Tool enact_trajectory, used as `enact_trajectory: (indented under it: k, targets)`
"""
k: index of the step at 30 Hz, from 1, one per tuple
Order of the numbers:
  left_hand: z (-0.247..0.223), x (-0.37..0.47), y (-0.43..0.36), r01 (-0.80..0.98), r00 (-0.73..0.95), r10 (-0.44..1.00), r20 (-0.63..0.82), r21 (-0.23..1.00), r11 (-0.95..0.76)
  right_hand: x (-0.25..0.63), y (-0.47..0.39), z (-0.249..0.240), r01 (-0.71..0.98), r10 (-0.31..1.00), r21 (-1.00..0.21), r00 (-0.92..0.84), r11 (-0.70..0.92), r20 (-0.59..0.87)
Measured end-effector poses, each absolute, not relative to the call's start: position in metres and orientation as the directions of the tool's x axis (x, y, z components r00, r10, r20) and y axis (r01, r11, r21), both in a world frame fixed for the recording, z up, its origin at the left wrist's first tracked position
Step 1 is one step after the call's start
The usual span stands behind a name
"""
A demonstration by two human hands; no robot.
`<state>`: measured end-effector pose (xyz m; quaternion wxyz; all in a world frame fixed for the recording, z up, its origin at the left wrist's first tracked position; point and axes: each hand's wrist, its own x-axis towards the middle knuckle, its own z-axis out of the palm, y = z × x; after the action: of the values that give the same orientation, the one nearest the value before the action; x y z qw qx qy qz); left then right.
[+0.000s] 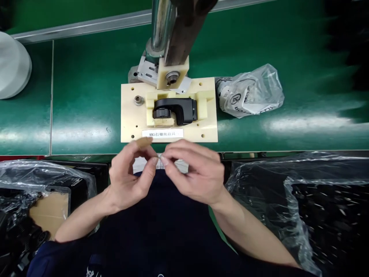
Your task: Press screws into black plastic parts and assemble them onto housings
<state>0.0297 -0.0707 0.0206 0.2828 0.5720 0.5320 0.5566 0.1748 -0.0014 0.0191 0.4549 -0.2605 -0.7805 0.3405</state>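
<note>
My left hand (pixel 131 175) and my right hand (pixel 196 169) meet just in front of the bench edge, thumbs and forefingers pinched close together. Something tiny and pale sits between the fingertips, too small to name. A tan strip wraps a finger of the left hand. Just beyond them lies a cream plastic fixture (pixel 129 109) with a printed label (pixel 162 133) along its front. Seated in its recess is a black curved clamp-like part (pixel 180 107) with a ribbed knob at its left end.
A press column (pixel 159 27) and bar stand over the fixture. A clear plastic bag (pixel 253 92) lies to its right, a white round container (pixel 13 65) far left. Plastic-lined bins with black parts (pixel 24 234) and small dark pieces (pixel 331 223) flank my body.
</note>
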Motion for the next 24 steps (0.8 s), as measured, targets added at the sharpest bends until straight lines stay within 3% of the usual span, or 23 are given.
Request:
enact_trajectory:
  k: [4,9,17,24]
  targets:
    - [0.022,0.013,-0.032,0.411,-0.222,0.813,0.539,0.807,-0.423,0.160,0.029,0.022,0.277,0.675,-0.618,-0.224,0.735,0.703]
    - [0.008,-0.002,0.023,0.474,-0.119,0.691,0.713,0.653,-0.591,0.139,0.053,0.018,0.521,0.725,-0.566,-0.162,0.639,0.669]
    - [0.003,-0.002,0.046,0.469,-0.069,0.778,0.624,0.709,-0.527,0.128,0.054,0.016,0.601,0.801,-0.597,-0.125,0.531,0.586]
    - [-0.011,0.001,0.057,0.433,-0.091,0.752,0.652,0.706,-0.560,0.118,0.049,0.015,0.590,0.817,-0.663,0.011,0.461,0.577]
